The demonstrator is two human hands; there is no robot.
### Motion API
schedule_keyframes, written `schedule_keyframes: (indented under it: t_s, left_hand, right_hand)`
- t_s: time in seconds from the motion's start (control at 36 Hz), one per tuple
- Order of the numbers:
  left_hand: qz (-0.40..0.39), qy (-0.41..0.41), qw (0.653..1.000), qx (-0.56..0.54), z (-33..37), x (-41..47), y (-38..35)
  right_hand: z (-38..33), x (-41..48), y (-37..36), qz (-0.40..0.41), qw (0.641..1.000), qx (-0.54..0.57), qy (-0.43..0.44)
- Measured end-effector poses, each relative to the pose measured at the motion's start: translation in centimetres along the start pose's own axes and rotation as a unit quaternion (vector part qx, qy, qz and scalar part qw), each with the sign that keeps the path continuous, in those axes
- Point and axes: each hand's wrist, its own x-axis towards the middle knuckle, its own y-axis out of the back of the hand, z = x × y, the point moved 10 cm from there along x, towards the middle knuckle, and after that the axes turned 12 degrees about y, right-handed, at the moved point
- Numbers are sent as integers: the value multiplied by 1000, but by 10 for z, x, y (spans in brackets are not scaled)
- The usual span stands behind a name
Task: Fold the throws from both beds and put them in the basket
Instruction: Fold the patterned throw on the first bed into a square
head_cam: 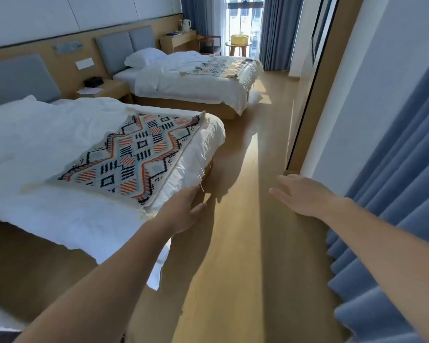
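1. Left hand [181, 211], lower centre, fingers apart and empty, just off the corner of the near throw [131, 154] on the near bed [35, 144].
2. Right hand [305, 196] open over the floor.
3. Looks like step one: grab that corner next.
4. Far throw [223, 66] and yellow basket [239, 39] sit upper right.

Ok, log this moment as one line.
left hand open at near throw corner | right hand open, empty | far throw unfolded | basket distant

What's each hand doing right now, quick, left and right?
Left hand: open, holding nothing, at the corner of the near bed beside the patterned throw.
Right hand: open, empty, over the floor.
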Motion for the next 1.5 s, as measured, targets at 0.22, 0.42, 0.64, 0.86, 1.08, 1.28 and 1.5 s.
schedule_keyframes:
  t_s: [0.22, 0.42, 0.64, 0.86, 1.08, 1.28, 1.5]
  left_hand:
    - [8, 52, 999, 2, -10, 88, -19]
    - [44, 99, 994, -4, 3, 177, -23]
    - [65, 152, 986, -14, 28, 254, -21]
    - [56, 188, 981, -8, 33, 319, -28]
    - [44, 185, 982, -16, 34, 416, -29]
    - [38, 174, 984, -33, 20, 524, -24]
    - [34, 173, 984, -35, 4, 635, -8]
  right_hand:
    - [43, 89, 3, -9, 1000, -1, 23]
    - [98, 195, 10, -18, 998, -2, 64]
    - [152, 292, 43, -14, 992, -14, 125]
    - [178, 358, 51, -33, 987, -10, 155]
    - [206, 445, 61, -38, 986, -13, 159]
    - [226, 543, 78, -34, 989, -20, 143]
    - [240, 651, 98, -35, 990, -16, 132]
